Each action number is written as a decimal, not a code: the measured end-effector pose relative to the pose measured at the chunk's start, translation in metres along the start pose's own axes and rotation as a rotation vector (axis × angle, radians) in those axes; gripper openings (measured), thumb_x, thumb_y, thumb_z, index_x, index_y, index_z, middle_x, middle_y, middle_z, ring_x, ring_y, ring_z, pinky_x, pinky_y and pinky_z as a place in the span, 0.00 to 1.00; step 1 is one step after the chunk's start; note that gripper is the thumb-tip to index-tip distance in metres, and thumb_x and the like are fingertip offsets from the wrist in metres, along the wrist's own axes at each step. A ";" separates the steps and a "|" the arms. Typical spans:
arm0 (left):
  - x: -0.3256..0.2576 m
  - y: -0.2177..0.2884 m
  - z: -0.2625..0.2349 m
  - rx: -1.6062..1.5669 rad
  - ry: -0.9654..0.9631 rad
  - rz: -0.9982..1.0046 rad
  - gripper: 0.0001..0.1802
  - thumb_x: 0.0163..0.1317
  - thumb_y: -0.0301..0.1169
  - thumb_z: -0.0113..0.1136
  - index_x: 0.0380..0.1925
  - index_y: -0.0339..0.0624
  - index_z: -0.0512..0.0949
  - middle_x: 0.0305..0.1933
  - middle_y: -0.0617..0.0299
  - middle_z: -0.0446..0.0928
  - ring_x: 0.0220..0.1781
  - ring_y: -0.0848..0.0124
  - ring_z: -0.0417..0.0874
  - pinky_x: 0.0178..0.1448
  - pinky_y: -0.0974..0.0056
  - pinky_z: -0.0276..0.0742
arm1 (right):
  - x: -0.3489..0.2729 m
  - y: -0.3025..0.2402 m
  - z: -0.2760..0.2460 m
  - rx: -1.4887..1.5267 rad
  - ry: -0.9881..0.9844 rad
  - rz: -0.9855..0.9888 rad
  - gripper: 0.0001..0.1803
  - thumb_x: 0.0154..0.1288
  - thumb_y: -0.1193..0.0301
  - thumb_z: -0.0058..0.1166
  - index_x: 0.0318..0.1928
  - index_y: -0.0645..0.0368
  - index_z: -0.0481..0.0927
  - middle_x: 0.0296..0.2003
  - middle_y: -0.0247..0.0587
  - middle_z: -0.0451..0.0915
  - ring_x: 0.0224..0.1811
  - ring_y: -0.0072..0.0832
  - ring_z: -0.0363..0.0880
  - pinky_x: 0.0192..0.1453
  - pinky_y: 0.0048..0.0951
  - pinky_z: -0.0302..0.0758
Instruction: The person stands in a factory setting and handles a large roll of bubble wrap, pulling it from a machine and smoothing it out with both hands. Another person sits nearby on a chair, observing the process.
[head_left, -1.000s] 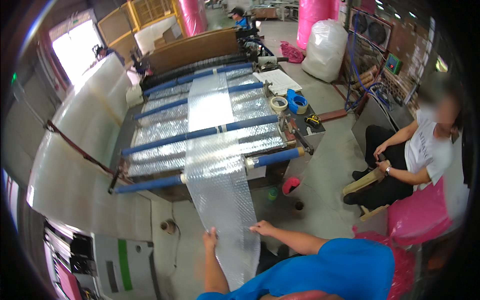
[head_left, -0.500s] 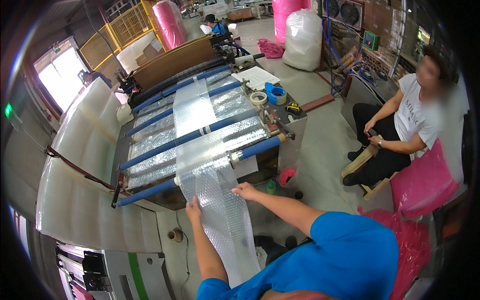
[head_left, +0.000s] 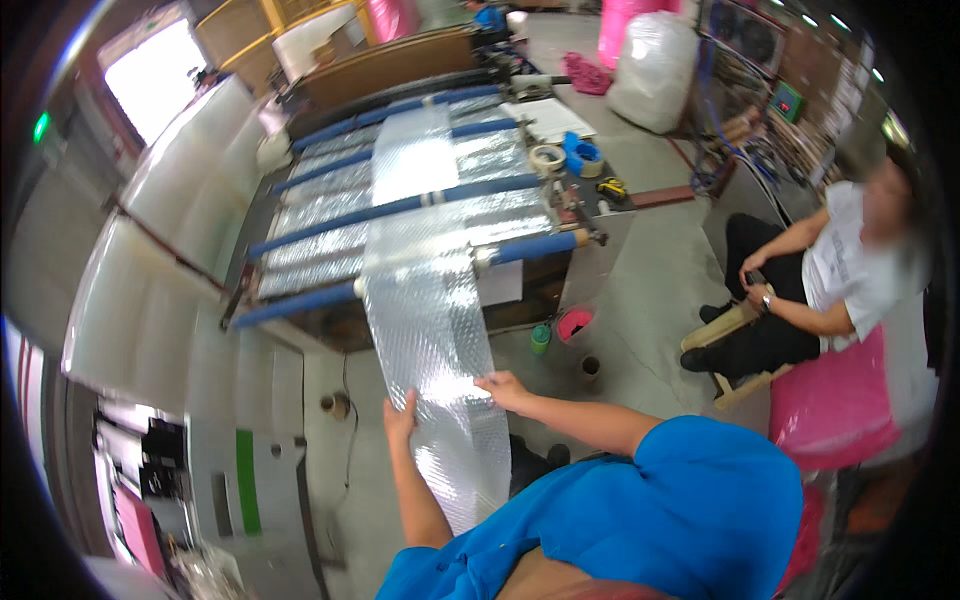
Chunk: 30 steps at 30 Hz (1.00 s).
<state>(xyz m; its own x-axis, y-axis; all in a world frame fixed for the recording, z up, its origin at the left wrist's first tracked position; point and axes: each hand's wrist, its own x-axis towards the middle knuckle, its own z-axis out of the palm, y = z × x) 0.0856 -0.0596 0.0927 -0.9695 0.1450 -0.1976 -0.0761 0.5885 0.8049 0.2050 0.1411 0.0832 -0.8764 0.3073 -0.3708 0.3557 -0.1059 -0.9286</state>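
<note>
I see the bubble film (head_left: pixel 425 325) run lengthwise from the front roller (head_left: pixel 535 247) toward the person; left hand (head_left: pixel 401 420) and right hand (head_left: pixel 507 390) each pinch one long edge, the right slightly nearer the roller.

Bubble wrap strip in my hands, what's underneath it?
The blue front roller shows at both sides of the bubble wrap strip; its middle is mostly covered. Lower down, grey floor shows to the strip's left; directly beneath, it is hidden.

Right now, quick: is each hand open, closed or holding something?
Left hand: at the left edge of the bubble wrap strip; cannot tell if closed on it.
Right hand: closed, holding the strip's right edge.
</note>
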 end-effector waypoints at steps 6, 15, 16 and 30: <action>-0.028 0.065 -0.088 0.131 0.227 0.189 0.21 0.43 0.43 0.60 0.27 0.34 0.71 0.26 0.49 0.74 0.31 0.59 0.75 0.38 0.61 0.68 | -0.054 -0.072 0.023 0.240 -0.026 -0.051 0.16 0.55 0.58 0.49 0.23 0.58 0.72 0.17 0.27 0.69 0.18 0.15 0.64 0.21 0.20 0.61; -0.031 0.062 -0.079 -0.158 -0.041 -0.018 0.17 0.44 0.36 0.63 0.27 0.32 0.73 0.21 0.63 0.72 0.19 0.76 0.68 0.23 0.70 0.64 | -0.058 -0.070 0.015 0.209 -0.042 0.037 0.16 0.58 0.59 0.46 0.20 0.57 0.70 0.17 0.28 0.67 0.18 0.14 0.62 0.22 0.16 0.59; -0.025 0.051 -0.070 -0.156 -0.088 -0.083 0.18 0.43 0.36 0.64 0.28 0.31 0.73 0.22 0.62 0.73 0.19 0.76 0.69 0.24 0.70 0.65 | -0.049 -0.052 0.013 0.171 -0.045 0.072 0.16 0.58 0.59 0.46 0.20 0.58 0.71 0.16 0.28 0.67 0.18 0.14 0.63 0.22 0.16 0.61; 0.062 -0.042 0.032 0.227 -0.172 -0.244 0.41 0.37 0.54 0.61 0.42 0.27 0.69 0.43 0.43 0.71 0.48 0.56 0.72 0.50 0.62 0.66 | 0.058 0.053 -0.023 -0.311 -0.034 0.035 0.17 0.53 0.60 0.51 0.35 0.63 0.78 0.26 0.37 0.78 0.28 0.21 0.74 0.36 0.22 0.70</action>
<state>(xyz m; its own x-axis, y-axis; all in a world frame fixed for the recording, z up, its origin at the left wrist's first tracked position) 0.0360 -0.0497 0.0289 -0.8746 0.0989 -0.4746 -0.2276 0.7806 0.5822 0.1805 0.1748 0.0124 -0.8704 0.2761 -0.4077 0.4636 0.1802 -0.8675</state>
